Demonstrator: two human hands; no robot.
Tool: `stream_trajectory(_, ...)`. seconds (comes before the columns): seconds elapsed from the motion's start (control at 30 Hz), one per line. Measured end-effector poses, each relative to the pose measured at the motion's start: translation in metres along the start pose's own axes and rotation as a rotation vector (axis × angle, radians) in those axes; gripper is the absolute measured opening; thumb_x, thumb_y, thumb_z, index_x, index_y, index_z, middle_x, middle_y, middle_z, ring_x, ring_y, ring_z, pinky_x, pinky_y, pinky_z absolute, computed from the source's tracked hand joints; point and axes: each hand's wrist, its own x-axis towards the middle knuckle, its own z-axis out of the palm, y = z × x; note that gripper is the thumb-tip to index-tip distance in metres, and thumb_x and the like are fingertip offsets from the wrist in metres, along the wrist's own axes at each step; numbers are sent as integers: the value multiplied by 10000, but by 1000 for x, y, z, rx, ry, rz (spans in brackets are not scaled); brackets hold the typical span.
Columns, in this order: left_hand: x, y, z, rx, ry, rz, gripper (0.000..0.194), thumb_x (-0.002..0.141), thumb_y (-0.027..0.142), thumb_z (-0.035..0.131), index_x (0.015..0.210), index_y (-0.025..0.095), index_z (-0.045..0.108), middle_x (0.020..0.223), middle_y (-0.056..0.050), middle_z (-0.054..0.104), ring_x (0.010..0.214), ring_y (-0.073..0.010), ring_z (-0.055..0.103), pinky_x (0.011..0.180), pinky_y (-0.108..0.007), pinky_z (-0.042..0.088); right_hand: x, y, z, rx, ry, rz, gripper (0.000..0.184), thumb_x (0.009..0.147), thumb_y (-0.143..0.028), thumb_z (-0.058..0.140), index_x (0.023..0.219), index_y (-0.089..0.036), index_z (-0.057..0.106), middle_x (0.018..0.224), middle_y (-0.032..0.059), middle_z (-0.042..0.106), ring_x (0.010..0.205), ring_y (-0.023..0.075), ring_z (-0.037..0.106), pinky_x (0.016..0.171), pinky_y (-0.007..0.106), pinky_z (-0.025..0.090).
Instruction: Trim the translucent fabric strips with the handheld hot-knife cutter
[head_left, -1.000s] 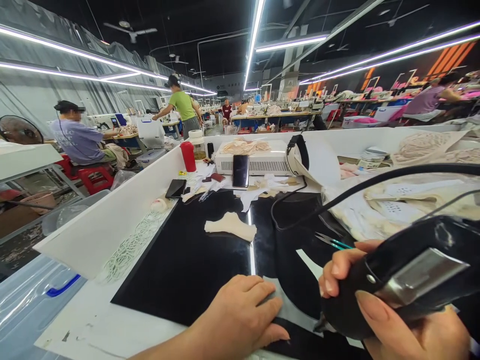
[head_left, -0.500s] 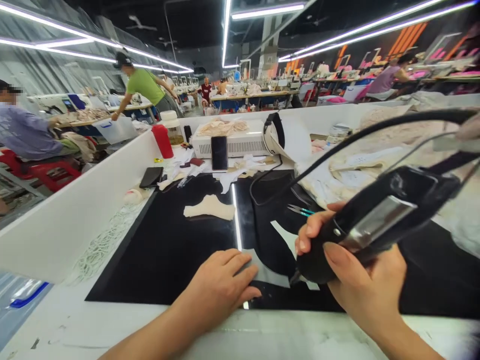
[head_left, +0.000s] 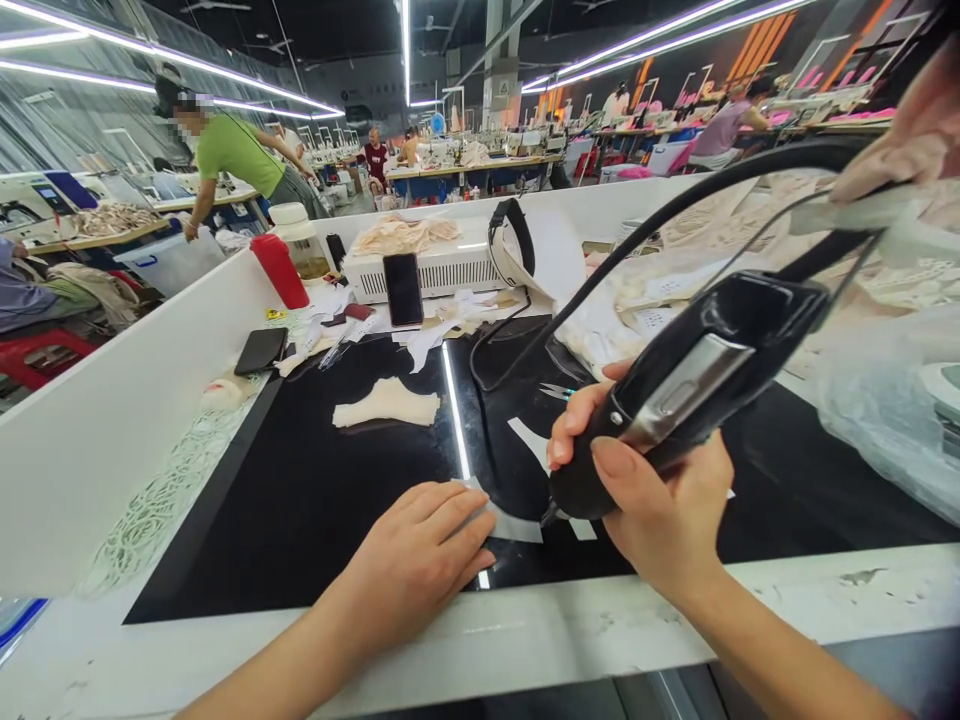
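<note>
My right hand (head_left: 652, 500) is wrapped round a black corded hand tool (head_left: 690, 385) with a metal panel; its tip touches down at the near edge of the black mat (head_left: 315, 500). My left hand (head_left: 416, 555) lies flat, fingers stretched out, pressing on a dark fabric piece (head_left: 517, 480) just left of the tool tip. A beige fabric piece (head_left: 386, 405) lies farther back on the mat. The tool's thick black cord (head_left: 675, 205) arches up to the right.
At the back stand a white box-shaped machine (head_left: 442, 270), a phone (head_left: 403, 288) leaning on it, a red bottle (head_left: 278, 270) and a dark wallet (head_left: 260, 350). Small scissors (head_left: 559, 391) lie mid-mat. Beige fabric piles (head_left: 675, 290) fill the right. White elastic loops (head_left: 150, 500) lie left. Other workers stand behind.
The view has tilted down and shifted, so the bench's near edge shows. My right hand with the tool has drawn in toward my left hand, which stays flat on the fabric.
</note>
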Motion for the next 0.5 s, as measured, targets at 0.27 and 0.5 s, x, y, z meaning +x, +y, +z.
stream_trajectory(0.27, 23, 11, 14, -148, -21, -16, 215, 1085, 252, 496, 1187, 152, 657, 1078, -66, 728, 1038, -203, 684, 933, -366, 583, 2, 3, 4, -17, 0, -13, 442, 822, -457, 840, 1135, -306, 567, 829, -23, 674, 591, 158, 600, 504, 313, 526)
stream_trajectory(0.5, 21, 15, 24, -167, -1, 7, 207, 1085, 239, 500, 1135, 152, 682, 1031, -53, 732, 982, -201, 682, 863, -352, 582, 3, 3, 5, -4, -12, -31, 390, 839, -432, 833, 1095, -295, 572, 828, -35, 679, 582, 138, 606, 515, 300, 528)
